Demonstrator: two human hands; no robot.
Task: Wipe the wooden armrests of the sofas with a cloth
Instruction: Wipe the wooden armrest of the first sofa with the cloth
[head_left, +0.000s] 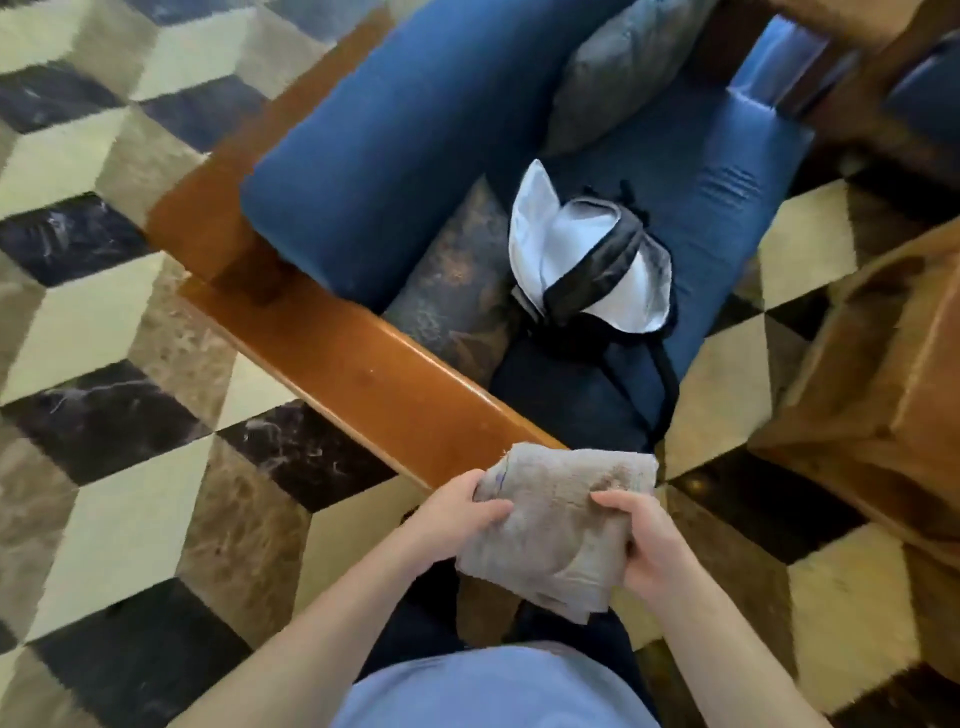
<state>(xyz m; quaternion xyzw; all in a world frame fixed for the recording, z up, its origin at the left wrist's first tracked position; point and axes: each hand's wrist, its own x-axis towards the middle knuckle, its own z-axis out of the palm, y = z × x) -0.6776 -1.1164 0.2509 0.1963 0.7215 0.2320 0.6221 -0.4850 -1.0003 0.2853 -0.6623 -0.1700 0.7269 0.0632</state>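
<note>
Beige cloth (558, 525) folded, above near end of wooden armrest (363, 371). Left hand (457, 512) pinches left edge; right hand (647, 545) grasps right side. Advice: keep flat pad, press down, wipe along grain toward far end, avoid blue cushion (384, 171).

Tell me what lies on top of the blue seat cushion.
On the blue seat cushion: an open black bag with pale lining and a grey pillow. Whatever is inside or beneath them is hidden.
</note>
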